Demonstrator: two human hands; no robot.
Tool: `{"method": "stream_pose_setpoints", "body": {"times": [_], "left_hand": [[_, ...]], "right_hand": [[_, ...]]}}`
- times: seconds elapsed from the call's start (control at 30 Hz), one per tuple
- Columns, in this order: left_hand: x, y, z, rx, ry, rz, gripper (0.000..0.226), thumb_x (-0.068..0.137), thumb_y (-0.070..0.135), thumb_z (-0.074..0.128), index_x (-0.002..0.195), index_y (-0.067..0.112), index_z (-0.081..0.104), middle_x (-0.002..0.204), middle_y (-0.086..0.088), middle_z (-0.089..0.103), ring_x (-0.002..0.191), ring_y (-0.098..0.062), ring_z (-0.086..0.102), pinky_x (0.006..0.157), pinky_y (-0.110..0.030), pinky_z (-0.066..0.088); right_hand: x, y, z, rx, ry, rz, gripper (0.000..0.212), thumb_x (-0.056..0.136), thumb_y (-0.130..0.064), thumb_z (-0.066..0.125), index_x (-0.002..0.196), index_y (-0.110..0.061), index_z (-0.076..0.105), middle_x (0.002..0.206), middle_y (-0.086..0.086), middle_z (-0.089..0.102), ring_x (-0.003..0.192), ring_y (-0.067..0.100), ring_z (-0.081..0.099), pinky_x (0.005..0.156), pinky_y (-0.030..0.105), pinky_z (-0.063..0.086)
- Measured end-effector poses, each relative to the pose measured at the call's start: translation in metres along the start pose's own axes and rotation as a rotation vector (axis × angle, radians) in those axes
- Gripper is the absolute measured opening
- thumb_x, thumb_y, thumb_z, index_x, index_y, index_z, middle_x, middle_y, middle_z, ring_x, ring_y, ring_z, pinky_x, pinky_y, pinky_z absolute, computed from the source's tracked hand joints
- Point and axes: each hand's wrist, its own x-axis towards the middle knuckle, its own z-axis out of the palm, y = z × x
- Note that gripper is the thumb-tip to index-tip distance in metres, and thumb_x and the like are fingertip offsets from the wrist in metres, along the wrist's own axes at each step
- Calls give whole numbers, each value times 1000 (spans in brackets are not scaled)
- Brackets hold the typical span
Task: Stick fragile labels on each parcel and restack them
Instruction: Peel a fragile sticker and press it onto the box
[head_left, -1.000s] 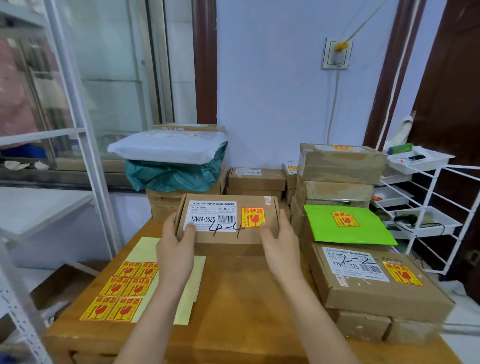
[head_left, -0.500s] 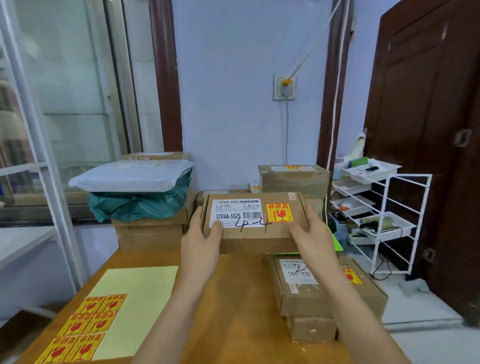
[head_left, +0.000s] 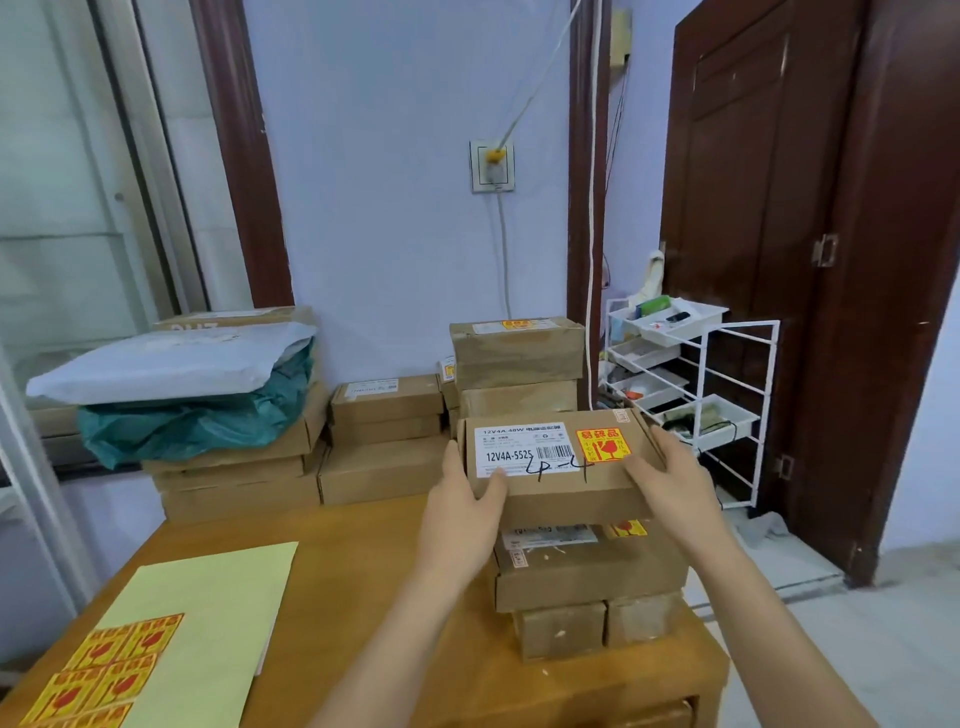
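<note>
Both hands are on the cardboard box (head_left: 558, 467), one at each end. The left hand (head_left: 462, 512) has its thumb over the top edge by the white shipping label (head_left: 519, 449), fingers wrapped under. The right hand (head_left: 670, 483) grips the other end the same way, just past the orange fragile sticker (head_left: 600, 445). The box is held just above another box (head_left: 587, 569) stacked on the wooden table (head_left: 363, 597), right under both hands. Down by the left forearm there's a yellow sheet (head_left: 208, 623) with more stickers (head_left: 98, 675) on it. Behind the left hand sits a pile of boxes (head_left: 384, 441).
</note>
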Motion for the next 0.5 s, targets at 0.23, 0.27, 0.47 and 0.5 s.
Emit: {"method": "stream_pose_setpoints", "body": {"times": [0.23, 0.27, 0.47, 0.5], "left_hand": [[-3, -3, 16, 155, -23, -45, 63, 97, 37, 47, 149, 17, 18, 130, 2, 58, 115, -21, 55, 77, -25, 39], [-3, -4, 17, 188, -26, -59, 63, 96, 39, 46, 149, 18, 18, 128, 1, 58, 112, -22, 56, 76, -27, 41], [-6, -15, 23, 267, -34, -104, 56, 94, 41, 47, 142, 21, 27, 126, -2, 59, 110, -26, 57, 84, -34, 47], [-7, -16, 23, 258, -33, -102, 56, 94, 41, 47, 142, 21, 27, 128, -2, 57, 112, -26, 56, 85, -35, 47]], "right_hand": [[12, 26, -2, -47, -37, 60, 57, 96, -25, 51, 148, -13, 32, 147, 5, 41, 131, 23, 40, 92, 29, 34], [13, 29, -1, -50, -42, 60, 55, 96, -25, 51, 147, -13, 34, 145, 6, 43, 129, 24, 42, 89, 28, 34], [10, 44, 6, -63, -4, 87, 51, 98, -25, 47, 144, -7, 37, 145, 11, 44, 132, 27, 41, 102, 34, 34], [10, 46, 6, -50, 9, 93, 49, 98, -26, 46, 143, -7, 40, 143, 11, 46, 130, 27, 42, 101, 35, 35]]}}
